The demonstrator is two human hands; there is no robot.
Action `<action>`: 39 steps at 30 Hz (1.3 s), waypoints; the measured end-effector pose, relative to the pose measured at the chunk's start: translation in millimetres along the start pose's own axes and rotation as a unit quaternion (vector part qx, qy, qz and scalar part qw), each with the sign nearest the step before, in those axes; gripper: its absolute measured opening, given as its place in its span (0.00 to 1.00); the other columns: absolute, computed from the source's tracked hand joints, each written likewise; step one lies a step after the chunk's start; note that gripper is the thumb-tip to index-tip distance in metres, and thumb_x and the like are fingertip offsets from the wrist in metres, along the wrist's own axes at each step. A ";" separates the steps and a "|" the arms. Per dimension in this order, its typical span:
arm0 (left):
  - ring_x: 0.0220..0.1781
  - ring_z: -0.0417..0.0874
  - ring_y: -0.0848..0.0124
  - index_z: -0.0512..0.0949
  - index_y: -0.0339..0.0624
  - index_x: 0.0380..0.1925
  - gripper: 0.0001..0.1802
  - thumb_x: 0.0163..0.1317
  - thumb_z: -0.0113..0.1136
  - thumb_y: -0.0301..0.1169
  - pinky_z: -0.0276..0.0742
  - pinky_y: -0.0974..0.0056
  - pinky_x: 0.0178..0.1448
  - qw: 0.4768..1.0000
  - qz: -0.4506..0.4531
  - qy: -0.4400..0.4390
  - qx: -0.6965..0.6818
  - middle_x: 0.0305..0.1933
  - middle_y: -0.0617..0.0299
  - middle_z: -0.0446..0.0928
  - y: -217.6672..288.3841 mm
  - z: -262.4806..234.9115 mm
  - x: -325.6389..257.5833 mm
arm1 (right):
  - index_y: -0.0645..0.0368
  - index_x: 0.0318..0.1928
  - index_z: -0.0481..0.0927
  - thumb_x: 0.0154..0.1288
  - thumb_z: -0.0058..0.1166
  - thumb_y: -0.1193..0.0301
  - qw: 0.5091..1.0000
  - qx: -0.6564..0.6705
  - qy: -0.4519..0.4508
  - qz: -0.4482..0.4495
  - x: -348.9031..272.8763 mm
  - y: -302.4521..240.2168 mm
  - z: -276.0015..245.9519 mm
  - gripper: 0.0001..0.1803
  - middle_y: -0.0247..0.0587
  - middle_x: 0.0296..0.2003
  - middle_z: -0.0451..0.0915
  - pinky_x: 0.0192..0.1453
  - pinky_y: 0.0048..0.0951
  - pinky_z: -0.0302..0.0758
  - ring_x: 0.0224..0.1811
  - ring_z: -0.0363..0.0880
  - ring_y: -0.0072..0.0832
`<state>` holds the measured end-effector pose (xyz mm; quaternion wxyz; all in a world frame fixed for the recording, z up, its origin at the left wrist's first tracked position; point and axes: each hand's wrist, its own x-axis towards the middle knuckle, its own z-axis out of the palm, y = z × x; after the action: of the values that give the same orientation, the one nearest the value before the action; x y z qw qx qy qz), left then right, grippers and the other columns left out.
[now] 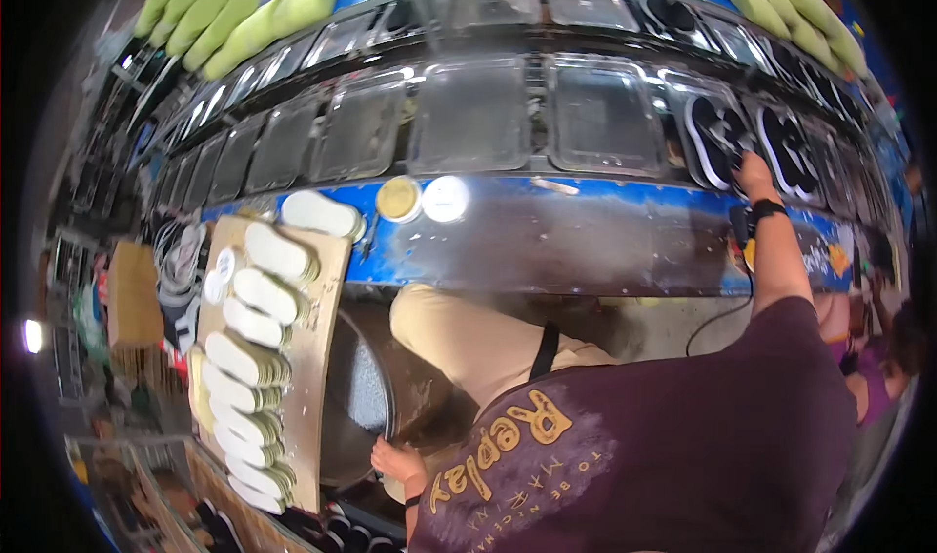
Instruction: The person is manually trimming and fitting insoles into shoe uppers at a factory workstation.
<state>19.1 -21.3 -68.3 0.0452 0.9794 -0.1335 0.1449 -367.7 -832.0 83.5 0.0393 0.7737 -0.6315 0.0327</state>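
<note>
Blue paint-splattered worktop (586, 236) runs across in front of me, with rows of clear-lidded moulds (468, 114) behind it. My right hand (754, 174) is stretched out to the far right, fingers on a black mould with a white sole outline (722, 138); can't tell how tight the grip is, fingers mostly hidden. A second mould like it (789, 151) sits just beside, to the right. Left hand (395, 458) is low down by my knee, curled on the rim of a round metal drum (356, 397); grip looks narrow, wrapped on the edge. Wooden board (317, 358) at left carries stacks of white soles (254, 358). Two round lids, one yellow (398, 198), one white (446, 199), sit mid-worktop. Green soles (244, 21) line the top.
</note>
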 end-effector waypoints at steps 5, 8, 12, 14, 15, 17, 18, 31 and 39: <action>0.51 0.71 0.51 0.74 0.42 0.45 0.27 0.39 0.67 0.29 0.62 0.49 0.61 0.998 -0.032 -0.051 0.005 0.42 0.52 0.75 7.4 -18.9 9.5 | 0.58 0.40 0.82 0.50 0.67 0.60 0.996 0.044 0.031 -0.074 -29.9 -94.9 -41.2 0.20 0.56 0.37 0.82 0.47 0.46 0.75 0.44 0.80 0.51; 0.50 0.72 0.53 0.77 0.42 0.42 0.24 0.40 0.66 0.27 0.63 0.51 0.59 0.996 -0.048 -0.071 -0.019 0.41 0.53 0.75 13.7 -28.8 18.2 | 0.58 0.45 0.81 0.53 0.64 0.59 0.978 0.125 0.053 -0.160 -70.2 -180.0 -58.9 0.21 0.56 0.38 0.82 0.46 0.44 0.75 0.42 0.81 0.51; 0.49 0.74 0.56 0.78 0.43 0.43 0.23 0.40 0.63 0.26 0.63 0.51 0.60 0.996 -0.034 -0.067 -0.040 0.39 0.54 0.76 11.9 -29.7 20.2 | 0.62 0.33 0.78 0.46 0.66 0.69 0.880 0.240 0.064 -0.404 -173.7 -294.7 -80.8 0.15 0.54 0.31 0.79 0.39 0.44 0.74 0.35 0.78 0.53; 0.48 0.75 0.55 0.78 0.43 0.41 0.20 0.43 0.61 0.25 0.64 0.51 0.60 0.996 -0.029 -0.031 -0.082 0.39 0.52 0.77 3.2 -28.5 15.4 | 0.60 0.31 0.76 0.45 0.66 0.73 0.800 0.294 0.057 -0.520 -225.2 -345.8 -92.5 0.12 0.52 0.29 0.77 0.36 0.42 0.73 0.34 0.78 0.51; 0.48 0.75 0.53 0.78 0.42 0.40 0.18 0.45 0.60 0.24 0.65 0.51 0.59 0.991 -0.046 -0.022 -0.126 0.39 0.52 0.77 4.6 -31.4 14.5 | 0.60 0.31 0.76 0.45 0.65 0.75 0.786 0.283 0.014 -0.550 -240.8 -365.1 -95.9 0.12 0.51 0.30 0.77 0.36 0.43 0.73 0.34 0.78 0.50; 0.48 0.75 0.52 0.79 0.41 0.39 0.16 0.47 0.59 0.24 0.67 0.50 0.58 0.984 -0.073 -0.009 -0.162 0.39 0.51 0.77 5.6 -42.0 11.7 | 0.58 0.31 0.75 0.44 0.66 0.75 0.706 0.335 -0.008 -0.624 -272.9 -410.7 -97.2 0.13 0.49 0.31 0.77 0.36 0.43 0.74 0.35 0.77 0.50; 0.48 0.77 0.55 0.79 0.40 0.40 0.14 0.50 0.59 0.24 0.70 0.53 0.57 0.971 -0.090 -0.001 -0.222 0.42 0.52 0.77 6.4 -50.5 9.4 | 0.58 0.31 0.75 0.44 0.65 0.75 0.675 0.334 -0.038 -0.657 -293.9 -433.3 -106.6 0.13 0.48 0.31 0.77 0.37 0.42 0.75 0.35 0.77 0.49; 0.33 0.79 0.77 0.80 0.35 0.41 0.13 0.66 0.55 0.33 0.75 0.69 0.39 0.888 -0.227 -0.052 -0.396 0.31 0.63 0.82 -25.6 -87.7 7.4 | 0.57 0.38 0.77 0.49 0.61 0.72 0.406 0.257 -0.247 -0.842 -495.6 -536.0 -51.4 0.13 0.46 0.36 0.79 0.41 0.42 0.76 0.39 0.80 0.44; 0.35 0.81 0.44 0.80 0.32 0.23 0.24 0.62 0.56 0.46 0.76 0.50 0.40 0.944 -0.196 -0.166 -0.210 0.29 0.40 0.79 12.4 -103.1 111.2 | 0.59 0.38 0.78 0.45 0.63 0.76 0.486 0.332 -0.288 -0.755 -437.5 -515.2 -90.5 0.16 0.44 0.33 0.78 0.39 0.40 0.75 0.35 0.78 0.43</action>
<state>90.3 -47.7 63.6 0.2544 0.9647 0.0278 -0.0623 49.3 -293.7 119.7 -0.3952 0.8753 0.2772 -0.0266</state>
